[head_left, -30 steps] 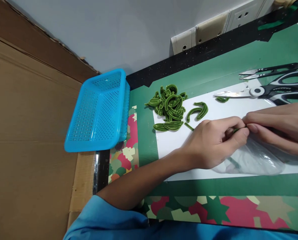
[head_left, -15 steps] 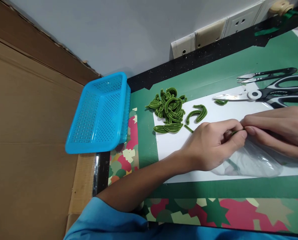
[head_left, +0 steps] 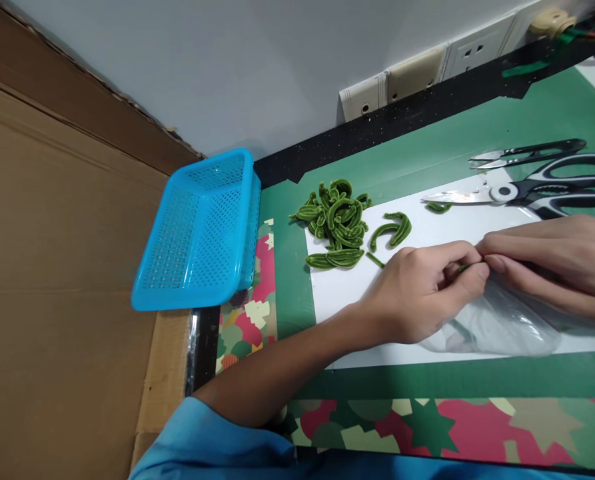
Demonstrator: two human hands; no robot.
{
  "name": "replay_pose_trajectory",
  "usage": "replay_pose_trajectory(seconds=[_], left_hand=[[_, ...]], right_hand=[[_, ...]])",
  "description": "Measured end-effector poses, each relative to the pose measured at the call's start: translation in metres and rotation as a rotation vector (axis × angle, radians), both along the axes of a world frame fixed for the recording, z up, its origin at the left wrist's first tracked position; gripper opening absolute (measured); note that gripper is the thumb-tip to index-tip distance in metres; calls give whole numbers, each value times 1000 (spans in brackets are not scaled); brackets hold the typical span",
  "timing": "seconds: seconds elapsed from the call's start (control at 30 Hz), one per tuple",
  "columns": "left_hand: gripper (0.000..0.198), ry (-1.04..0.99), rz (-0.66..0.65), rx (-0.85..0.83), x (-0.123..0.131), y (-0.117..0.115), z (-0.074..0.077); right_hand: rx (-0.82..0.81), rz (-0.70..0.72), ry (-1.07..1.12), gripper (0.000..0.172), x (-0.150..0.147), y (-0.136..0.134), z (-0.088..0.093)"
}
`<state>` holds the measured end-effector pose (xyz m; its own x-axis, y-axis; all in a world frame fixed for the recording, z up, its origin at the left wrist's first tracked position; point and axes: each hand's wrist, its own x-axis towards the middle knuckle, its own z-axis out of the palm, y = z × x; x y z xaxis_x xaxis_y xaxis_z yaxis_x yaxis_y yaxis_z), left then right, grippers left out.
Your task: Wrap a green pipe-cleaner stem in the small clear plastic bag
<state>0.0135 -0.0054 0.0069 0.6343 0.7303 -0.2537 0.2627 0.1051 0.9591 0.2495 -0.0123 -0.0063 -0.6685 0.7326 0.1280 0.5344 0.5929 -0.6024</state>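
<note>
Over the white sheet [head_left: 344,293], my left hand [head_left: 424,290] is closed in a pinch on a small green fuzzy piece, mostly hidden by the fingers. My right hand [head_left: 562,263] meets it fingertip to fingertip, thumb and index finger pressed together; what they grip is hidden. Under both hands lies a clear plastic bag [head_left: 517,327]. Left of my left hand are two curved green fuzzy pieces [head_left: 400,229] and a short thin stem [head_left: 375,260]. Farther left sits a pile of green fuzzy pieces [head_left: 344,217].
Large scissors [head_left: 502,193] and small black snips [head_left: 532,153] lie beyond my right hand, with a green scrap [head_left: 438,208] by the scissor tips. A blue basket [head_left: 237,267] stands at the left, beside cardboard [head_left: 62,267]. Wall sockets [head_left: 477,50] line the back.
The whole view has shifted slightly. Both hands keep nearly the same pinched pose, fingertips together.
</note>
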Motion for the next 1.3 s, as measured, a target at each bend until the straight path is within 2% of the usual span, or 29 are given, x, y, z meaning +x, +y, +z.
replay_pose_trajectory(seconds=[0.27, 0.83, 1.1, 1.3], left_hand=[[23, -62, -7, 27, -2, 0, -4], [26, -70, 3, 29, -1, 0, -7], [30, -8, -6, 18, -1, 0, -2], [28, -47, -7, 37, 0, 0, -5]], right_hand=[[-7, -2, -8, 31, 0, -1, 0], [15, 30, -41, 32, 1, 1, 1], [40, 46, -43, 28, 2, 2, 1], [37, 45, -37, 27, 3, 2, 0]])
